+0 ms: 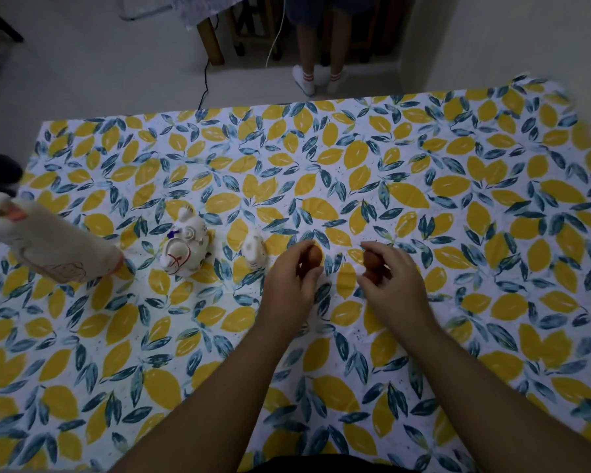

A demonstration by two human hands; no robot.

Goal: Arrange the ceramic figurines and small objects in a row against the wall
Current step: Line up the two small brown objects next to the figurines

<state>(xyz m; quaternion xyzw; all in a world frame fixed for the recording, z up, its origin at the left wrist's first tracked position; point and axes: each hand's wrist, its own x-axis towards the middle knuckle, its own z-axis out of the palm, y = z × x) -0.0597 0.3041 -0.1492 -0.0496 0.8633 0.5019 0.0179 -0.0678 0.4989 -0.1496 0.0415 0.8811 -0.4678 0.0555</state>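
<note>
Head view, dim light. The surface (423, 158) is covered by a lemon-and-leaf print cloth.

Three ceramic pieces stand in a rough line on the left half. The tall pale figurine (48, 244) is at the far left edge, and its lean may be lens distortion. The round white figurine with blue and red markings (185, 249) is to its right, apart from it. The small white figurine (254, 250) is next along, just beside the left hand.

Left hand (292, 278): fingers curled closed around a small brown object (315, 256), pinched near its top. It is held low, at or just above the cloth; contact cannot be confirmed.

Right hand (391, 281): fingers likewise closed on a second small brown object (370, 261), partly hidden by the fingers. Whether it touches the cloth I cannot tell.

Judgement: both brown pieces are held in line with the three figurines, to their right, so the row appears to be extending rightward one place per hand. The fingertip pinch from above suits setting small pieces down upright without toppling them. The gap between the two brown objects roughly matches the spacing of the ceramics.

No wall is visible along this row; the far edge of the surface meets open floor, where a person's legs in white socks (316, 78) stand. So placement against the wall cannot be checked.
</note>
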